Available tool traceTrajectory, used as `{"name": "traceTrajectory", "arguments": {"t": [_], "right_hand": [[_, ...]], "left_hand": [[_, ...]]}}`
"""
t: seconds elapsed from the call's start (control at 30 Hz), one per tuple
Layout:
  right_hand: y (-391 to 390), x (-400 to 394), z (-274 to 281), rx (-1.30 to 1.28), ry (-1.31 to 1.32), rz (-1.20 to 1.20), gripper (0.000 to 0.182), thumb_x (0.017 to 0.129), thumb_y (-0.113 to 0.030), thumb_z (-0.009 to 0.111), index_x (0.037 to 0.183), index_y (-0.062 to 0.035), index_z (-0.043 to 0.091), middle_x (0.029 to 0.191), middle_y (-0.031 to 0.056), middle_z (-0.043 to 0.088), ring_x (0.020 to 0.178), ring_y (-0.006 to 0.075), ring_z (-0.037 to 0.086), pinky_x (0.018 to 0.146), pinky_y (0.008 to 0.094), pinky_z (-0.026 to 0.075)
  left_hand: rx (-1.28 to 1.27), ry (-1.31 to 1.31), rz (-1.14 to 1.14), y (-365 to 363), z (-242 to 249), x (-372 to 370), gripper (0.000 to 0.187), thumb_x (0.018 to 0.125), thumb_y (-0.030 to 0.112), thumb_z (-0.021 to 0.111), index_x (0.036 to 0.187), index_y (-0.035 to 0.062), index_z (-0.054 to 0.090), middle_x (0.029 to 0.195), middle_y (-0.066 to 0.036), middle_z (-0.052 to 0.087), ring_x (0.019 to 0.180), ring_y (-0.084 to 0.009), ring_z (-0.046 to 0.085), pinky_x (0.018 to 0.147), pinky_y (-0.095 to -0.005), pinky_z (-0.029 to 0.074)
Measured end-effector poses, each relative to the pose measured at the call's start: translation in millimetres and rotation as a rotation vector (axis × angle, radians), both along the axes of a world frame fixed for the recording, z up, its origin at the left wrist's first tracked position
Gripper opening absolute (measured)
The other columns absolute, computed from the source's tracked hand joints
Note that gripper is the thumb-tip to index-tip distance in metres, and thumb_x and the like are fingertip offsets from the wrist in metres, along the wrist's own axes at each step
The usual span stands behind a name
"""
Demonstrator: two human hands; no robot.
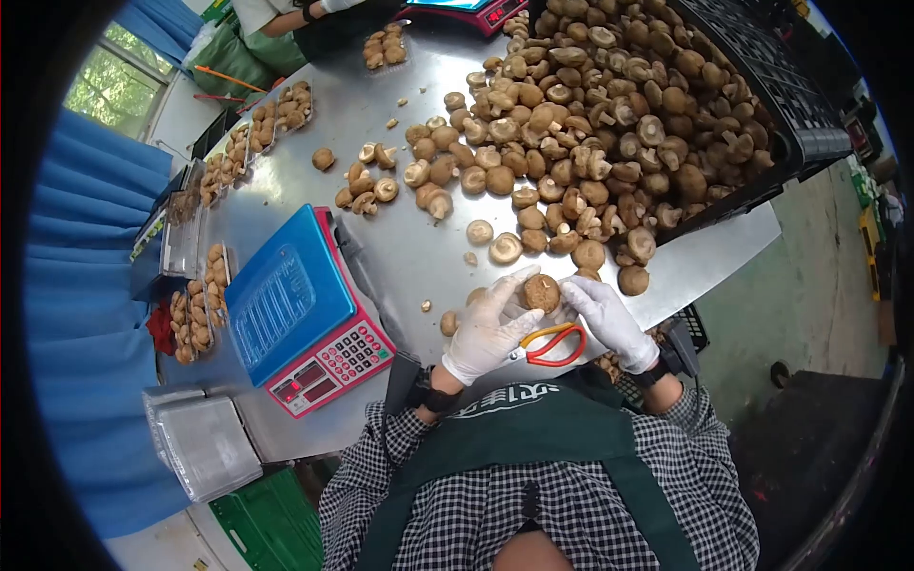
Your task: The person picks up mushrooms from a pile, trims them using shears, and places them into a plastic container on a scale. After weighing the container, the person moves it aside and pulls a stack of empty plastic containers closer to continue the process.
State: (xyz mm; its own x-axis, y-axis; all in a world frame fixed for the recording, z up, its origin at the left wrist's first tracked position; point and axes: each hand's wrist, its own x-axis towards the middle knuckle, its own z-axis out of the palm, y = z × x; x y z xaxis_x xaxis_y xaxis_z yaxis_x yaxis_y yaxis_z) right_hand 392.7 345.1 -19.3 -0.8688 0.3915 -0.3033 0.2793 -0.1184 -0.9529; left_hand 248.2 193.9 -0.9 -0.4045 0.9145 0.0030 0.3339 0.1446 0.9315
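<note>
A brown shiitake mushroom [542, 293] with a cracked cap is between my two gloved hands, just above the near edge of the metal table. My left hand [486, 331] curls around its left side, with fingers along the cap and the thumb below. From the other side, my right hand [611, 322] grips its right edge with bent fingertips. Scissors [558, 346] with orange and red handles lie just below the mushroom, near my left thumb; their blades are mostly hidden. Another mushroom [449, 324] sits left of my left hand.
Loose shiitake [590, 124] spill from a tipped black crate [804, 143] across the metal table [419, 276]. A blue-topped scale [295, 295] stands at left. Filled trays [219, 176] line the left edge; empty clear trays [205, 443] are stacked nearer. Another person's arm [290, 21] is at the back.
</note>
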Motion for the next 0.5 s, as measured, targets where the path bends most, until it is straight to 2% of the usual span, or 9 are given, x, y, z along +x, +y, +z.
{"name": "traceTrajectory", "arguments": {"t": [0.03, 0.07, 0.13, 0.17, 0.27, 0.33, 0.4, 0.47, 0.5], "right_hand": [[7, 7, -5, -0.025, 0.086, -0.008, 0.035, 0.096, -0.028, 0.055, 0.112, 0.0026, 0.062, 0.085, 0.0030, 0.064, 0.082, 0.0095, 0.058, 0.077, 0.0239, 0.048], [11, 14, -7, -0.034, 0.084, -0.010, 0.035, 0.096, -0.028, 0.055, 0.112, 0.0026, 0.062, 0.085, 0.0030, 0.064, 0.082, 0.0095, 0.058, 0.077, 0.0239, 0.048], [16, 16, 7, 0.113, 0.075, -0.037, 0.038, 0.094, -0.027, 0.058, 0.121, 0.0000, 0.057, 0.092, 0.0034, 0.064, 0.084, 0.0107, 0.057, 0.078, 0.0239, 0.048], [20, 18, 5, 0.200, 0.116, -0.017, 0.047, 0.089, -0.024, 0.065, 0.129, -0.0043, 0.053, 0.104, 0.0066, 0.061, 0.089, 0.0130, 0.057, 0.082, 0.0252, 0.047], [19, 13, 20, 0.291, 0.203, 0.027, 0.054, 0.084, -0.021, 0.070, 0.133, -0.0060, 0.050, 0.110, 0.0095, 0.059, 0.095, 0.0168, 0.056, 0.085, 0.0274, 0.046], [17, 12, 18, 0.361, 0.188, 0.029, 0.054, 0.082, -0.019, 0.071, 0.131, -0.0066, 0.052, 0.110, 0.0121, 0.058, 0.098, 0.0204, 0.057, 0.089, 0.0295, 0.046], [24, 18, 8, 0.484, 0.182, 0.006, 0.049, 0.081, -0.018, 0.071, 0.127, -0.0068, 0.055, 0.109, 0.0125, 0.059, 0.096, 0.0222, 0.058, 0.086, 0.0308, 0.047], [37, 44, 18, 0.486, 0.007, 0.059, 0.039, 0.080, -0.017, 0.071, 0.117, -0.0074, 0.061, 0.104, 0.0117, 0.060, 0.095, 0.0245, 0.060, 0.080, 0.0314, 0.049], [45, 62, 19, 0.650, -0.045, 0.111, 0.038, 0.079, -0.019, 0.071, 0.115, -0.0093, 0.062, 0.100, 0.0116, 0.061, 0.094, 0.0250, 0.062, 0.080, 0.0317, 0.050]], "left_hand": [[-0.044, -0.056, -0.004, 4, -1, 2, 0.058, 0.083, 0.011, 0.069, 0.136, 0.0066, 0.047, 0.110, -0.007, 0.062, 0.089, -0.0068, 0.057, 0.081, -0.0235, 0.047], [-0.053, -0.058, -0.006, 6, -2, 4, 0.058, 0.083, 0.011, 0.069, 0.136, 0.0066, 0.047, 0.110, -0.007, 0.062, 0.089, -0.0068, 0.057, 0.081, -0.0235, 0.047], [-0.031, -0.188, 0.000, 11, -3, 6, 0.057, 0.085, 0.019, 0.068, 0.136, 0.0055, 0.047, 0.124, -0.015, 0.058, 0.110, -0.0229, 0.060, 0.091, -0.0306, 0.046], [-0.036, -0.183, 0.004, 14, -5, 7, 0.057, 0.085, 0.019, 0.068, 0.136, 0.0055, 0.047, 0.124, -0.015, 0.058, 0.110, -0.0229, 0.060, 0.091, -0.0306, 0.046], [-0.025, -0.177, -0.007, 20, -7, 12, 0.064, 0.083, 0.014, 0.070, 0.140, 0.0049, 0.041, 0.118, -0.010, 0.060, 0.096, -0.0133, 0.061, 0.086, -0.0262, 0.048], [-0.081, 0.132, -0.082, 24, 5, 21, 0.068, 0.083, 0.016, 0.071, 0.141, 0.0050, 0.039, 0.124, -0.013, 0.058, 0.099, -0.0178, 0.062, 0.090, -0.0293, 0.048], [-0.140, -0.066, -0.125, 24, 8, 19, 0.071, 0.081, 0.017, 0.072, 0.142, 0.0052, 0.038, 0.127, -0.015, 0.056, 0.101, -0.0210, 0.062, 0.091, -0.0321, 0.048], [-0.108, 0.007, -0.184, 17, -7, 7, 0.073, 0.080, 0.018, 0.073, 0.143, 0.0060, 0.037, 0.127, -0.016, 0.056, 0.104, -0.0222, 0.061, 0.091, -0.0331, 0.048], [-0.220, 0.232, -0.131, 15, -13, -3, 0.072, 0.077, 0.018, 0.075, 0.139, 0.0062, 0.041, 0.126, -0.015, 0.056, 0.107, -0.0254, 0.060, 0.092, -0.0347, 0.048]]}}
